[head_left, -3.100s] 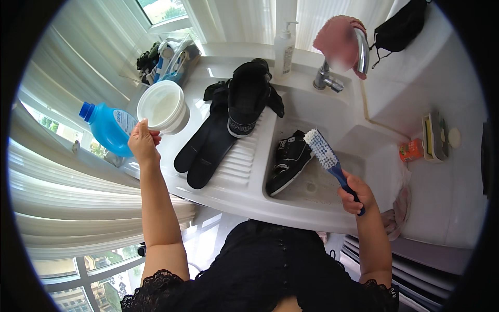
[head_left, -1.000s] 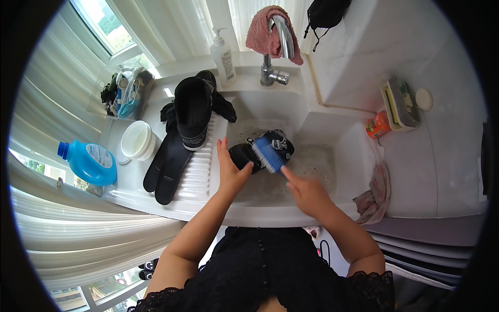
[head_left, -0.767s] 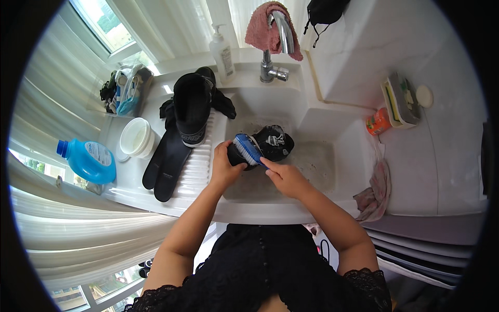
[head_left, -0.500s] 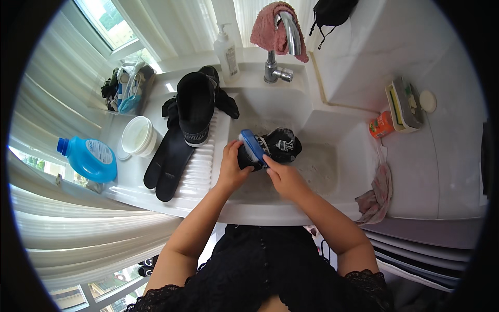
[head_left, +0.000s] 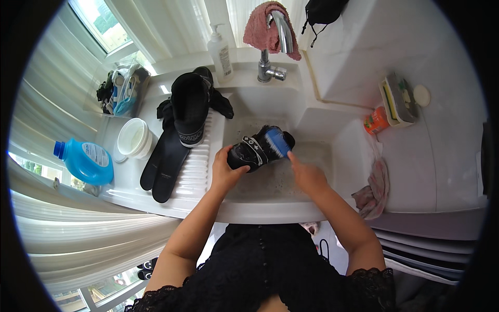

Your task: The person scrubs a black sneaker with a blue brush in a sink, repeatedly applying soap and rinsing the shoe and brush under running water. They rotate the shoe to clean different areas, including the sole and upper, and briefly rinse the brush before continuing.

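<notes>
A wet black shoe (head_left: pixel 248 155) with white markings is held over the sink basin (head_left: pixel 325 161). My left hand (head_left: pixel 224 169) grips its near left end, thumb on top and fingers round the side. In my right hand (head_left: pixel 309 174) is a blue scrubbing brush (head_left: pixel 277 142), whose pale bristles lie against the far right part of the shoe. Cloudy, sudsy water covers the basin floor beneath. On the ribbed drainboard to the left stands another black shoe (head_left: pixel 188 112), beside a pair of black insoles (head_left: pixel 169 169).
A chrome faucet (head_left: pixel 265 70) draped with a pink cloth (head_left: pixel 254 28) rises behind the basin. Left are a white pump bottle (head_left: pixel 220 54), white tub (head_left: pixel 136 137), blue detergent bottle (head_left: pixel 88 161) and clear bin (head_left: pixel 122 91). An orange container (head_left: pixel 376 120) and a rag (head_left: pixel 375 192) sit right.
My right hand has moved right with the brush, from the shoe's left part to its far right part. My left hand keeps its hold on the shoe. The whole view has shifted slightly.
</notes>
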The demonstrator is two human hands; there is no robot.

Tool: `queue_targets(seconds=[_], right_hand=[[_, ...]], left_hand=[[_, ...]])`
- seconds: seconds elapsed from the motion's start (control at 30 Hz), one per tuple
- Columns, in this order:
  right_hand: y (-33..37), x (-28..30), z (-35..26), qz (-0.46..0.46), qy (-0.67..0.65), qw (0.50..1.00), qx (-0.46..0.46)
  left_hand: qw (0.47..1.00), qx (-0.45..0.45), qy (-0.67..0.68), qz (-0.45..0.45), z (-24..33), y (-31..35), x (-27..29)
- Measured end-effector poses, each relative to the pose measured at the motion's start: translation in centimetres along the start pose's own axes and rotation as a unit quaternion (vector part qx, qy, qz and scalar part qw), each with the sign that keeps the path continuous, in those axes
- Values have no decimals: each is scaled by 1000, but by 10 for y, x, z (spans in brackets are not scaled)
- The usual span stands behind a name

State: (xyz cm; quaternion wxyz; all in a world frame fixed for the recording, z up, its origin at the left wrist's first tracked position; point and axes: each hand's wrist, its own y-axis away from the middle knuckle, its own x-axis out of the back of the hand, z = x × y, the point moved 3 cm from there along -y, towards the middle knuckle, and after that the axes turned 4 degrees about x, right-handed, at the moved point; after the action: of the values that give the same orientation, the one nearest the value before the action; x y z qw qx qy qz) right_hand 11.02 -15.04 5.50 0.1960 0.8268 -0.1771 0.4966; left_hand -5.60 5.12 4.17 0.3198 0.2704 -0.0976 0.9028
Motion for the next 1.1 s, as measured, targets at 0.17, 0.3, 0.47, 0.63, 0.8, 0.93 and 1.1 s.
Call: queue_targets(seconds=[0.17,0.3,0.47,0.63,0.8,0.93,1.1], right_hand=[[-5,-7,-7,-10,30,999,42],[-13,-13,10,-22,9,1000,10],[0,-8,-5,-54,20,998,1],[19,-11,-15,-68,3,997,37],[22,-12,17,26,64,994,85],[24,5,10,-74,65,995,15],[32,12,3,-82,121,987,65]], left_hand=[[997,-60,-33,25,-6,8,-3],[996,-75,-35,36,-3,14,-7],[997,-58,-37,28,-6,19,-8],[996,-68,-51,32,-3,22,-8],[997,-54,-55,24,6,18,-8],[998,1,-8,-60,7,15,1],[999,-28,16,-30,-5,15,-7]])
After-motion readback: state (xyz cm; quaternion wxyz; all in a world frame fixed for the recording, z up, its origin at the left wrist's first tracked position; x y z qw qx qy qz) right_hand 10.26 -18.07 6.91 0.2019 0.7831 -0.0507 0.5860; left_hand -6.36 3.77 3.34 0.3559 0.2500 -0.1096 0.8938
